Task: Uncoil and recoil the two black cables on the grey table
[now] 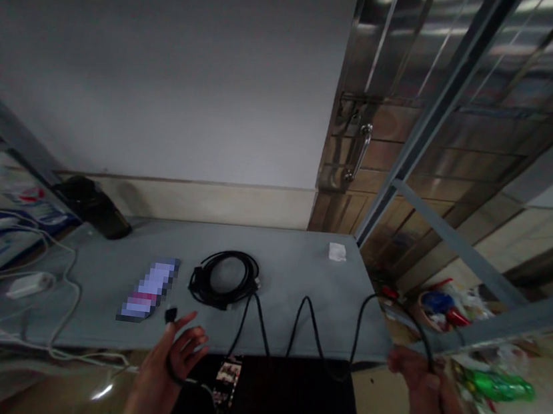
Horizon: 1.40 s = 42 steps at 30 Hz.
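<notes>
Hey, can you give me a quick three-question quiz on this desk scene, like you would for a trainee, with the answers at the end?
1. True or false: the black coil lies between the phone and the white scrap on the gray tabletop.
2. What does the right hand hold?
a) a green bottle
b) a black cable
c) a metal door handle
3. Fill in the blank: a black plug shows at the thumb of the ____.

Key:
1. True
2. b
3. left hand
</notes>
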Tool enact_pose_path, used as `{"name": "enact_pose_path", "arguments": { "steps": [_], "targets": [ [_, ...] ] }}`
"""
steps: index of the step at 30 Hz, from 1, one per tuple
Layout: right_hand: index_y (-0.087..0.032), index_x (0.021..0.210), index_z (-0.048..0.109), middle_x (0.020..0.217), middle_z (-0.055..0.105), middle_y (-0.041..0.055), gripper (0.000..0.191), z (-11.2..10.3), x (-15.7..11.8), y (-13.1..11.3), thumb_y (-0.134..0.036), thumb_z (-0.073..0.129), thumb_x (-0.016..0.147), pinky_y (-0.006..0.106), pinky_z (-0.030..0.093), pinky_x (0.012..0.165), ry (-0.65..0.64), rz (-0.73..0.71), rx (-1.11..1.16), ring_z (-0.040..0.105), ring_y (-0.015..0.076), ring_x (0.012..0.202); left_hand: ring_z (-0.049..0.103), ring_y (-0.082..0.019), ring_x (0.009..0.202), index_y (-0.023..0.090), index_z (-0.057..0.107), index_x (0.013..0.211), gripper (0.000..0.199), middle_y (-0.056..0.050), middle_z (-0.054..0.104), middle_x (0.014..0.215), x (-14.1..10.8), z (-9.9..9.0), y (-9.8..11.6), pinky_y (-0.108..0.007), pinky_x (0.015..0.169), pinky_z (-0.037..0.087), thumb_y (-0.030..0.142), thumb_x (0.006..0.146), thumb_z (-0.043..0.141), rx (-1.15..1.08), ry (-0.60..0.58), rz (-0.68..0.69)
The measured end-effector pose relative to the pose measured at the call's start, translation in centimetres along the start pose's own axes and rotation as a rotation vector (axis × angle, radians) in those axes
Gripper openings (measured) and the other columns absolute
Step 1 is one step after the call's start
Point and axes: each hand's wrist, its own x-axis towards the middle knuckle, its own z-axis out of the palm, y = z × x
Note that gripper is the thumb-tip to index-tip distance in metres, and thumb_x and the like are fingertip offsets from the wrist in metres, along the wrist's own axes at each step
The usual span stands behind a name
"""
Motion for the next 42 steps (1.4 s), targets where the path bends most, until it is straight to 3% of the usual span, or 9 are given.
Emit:
{"name": "enact_pose_path", "arguments": {
  "steps": [6,10,14,18,25,29,33,39,42],
  "targets": [
    [-0.032,0.142,0.074,0.147,0.076,0.0074,0.043,8.4,-3.2,-1.8,-0.058,0.050,0.118,0.031,0.059,0.115,-0.405,0.109,0.035,0.071,0.0234,0.138,0.083,-0.034,0.117,0.018,0.079,0.126,0.039,-0.017,0.087,0.116,-0.7,2.2,-4.6,-0.047,0.104,0.068,0.042,0.095,0.075,-0.021,-0.151,-0.276],
    [-0.033,0.149,0.069,0.144,0.077,0.0063,0.042,13.1,-4.9,-2.9,-0.054,0.048,0.120,0.032,0.055,0.121,-0.708,0.086,0.060,0.071,0.0218,0.139,0.077,-0.036,0.134,0.023,0.083,0.122,0.037,-0.014,0.086,0.131,-1.3,3.7,-5.5,-0.049,0.121,0.059,0.044,0.092,0.079,-0.006,-0.265,-0.293],
    [-0.030,0.135,0.074,0.135,0.079,0.0065,0.032,16.0,-5.5,-3.9,-0.045,0.050,0.119,0.036,0.057,0.117,-0.932,0.004,0.033,0.075,0.0243,0.129,0.082,-0.033,0.122,0.026,0.082,0.118,0.029,-0.011,0.088,0.120,-1.8,5.4,-4.3,-0.046,0.109,0.066,0.047,0.099,0.073,-0.011,-0.234,-0.364],
    [-0.031,0.146,0.068,0.148,0.075,0.0058,0.033,17.4,-6.3,-3.8,-0.030,0.054,0.116,0.036,0.053,0.122,-1.029,-0.089,-0.138,0.071,0.0253,0.139,0.077,-0.018,0.072,0.018,0.080,0.115,0.033,-0.006,0.083,0.090,-1.7,6.7,-3.0,-0.029,0.071,0.065,0.045,0.097,0.083,-0.013,-0.258,-0.361],
    [-0.029,0.135,0.068,0.130,0.081,0.0015,0.025,19.4,-7.4,-1.2,-0.029,0.071,0.110,0.032,0.061,0.103,-1.007,-0.269,-0.400,0.080,0.0243,0.117,0.028,-0.003,0.045,0.020,0.062,0.075,0.051,0.011,0.041,0.062,-0.9,7.6,-1.4,-0.025,0.049,0.037,0.057,0.084,0.096,0.179,-0.510,-0.132],
    [-0.023,0.114,0.073,0.111,0.080,0.0021,0.021,21.9,-4.3,-2.0,-0.041,0.082,0.107,0.044,0.059,0.110,-0.951,-0.607,-0.558,0.078,0.0273,0.109,0.041,-0.011,0.051,0.021,0.077,0.107,0.047,0.010,0.043,0.059,1.2,7.5,0.4,-0.028,0.054,0.039,0.059,0.084,0.093,0.419,-0.377,0.168],
    [-0.022,0.105,0.073,0.102,0.074,0.0034,0.022,26.1,-0.6,-3.2,-0.044,0.077,0.109,0.046,0.058,0.105,-0.877,-0.822,-0.661,0.071,0.0273,0.110,0.071,-0.027,0.089,0.020,0.080,0.110,0.052,-0.005,0.078,0.090,5.8,6.2,2.5,-0.039,0.085,0.056,0.063,0.083,0.088,0.674,-0.141,0.537],
    [-0.021,0.114,0.071,0.116,0.070,0.0049,0.018,31.9,0.2,-1.9,-0.038,0.074,0.111,0.045,0.054,0.111,-0.828,-0.826,-0.668,0.064,0.0270,0.117,0.069,-0.040,0.128,0.020,0.071,0.121,0.052,-0.017,0.075,0.124,12.4,3.1,2.3,-0.061,0.121,0.048,0.063,0.092,0.070,0.965,0.046,0.824],
    [-0.019,0.129,0.068,0.129,0.068,0.0078,0.041,33.2,-0.7,-0.9,-0.049,0.083,0.105,0.045,0.054,0.112,-0.842,-0.762,-0.629,0.063,0.0287,0.122,0.060,-0.043,0.143,0.018,0.063,0.137,0.061,-0.023,0.066,0.141,13.4,1.7,0.5,-0.065,0.127,0.043,0.063,0.095,0.069,0.978,0.100,0.868]
  ]
}}
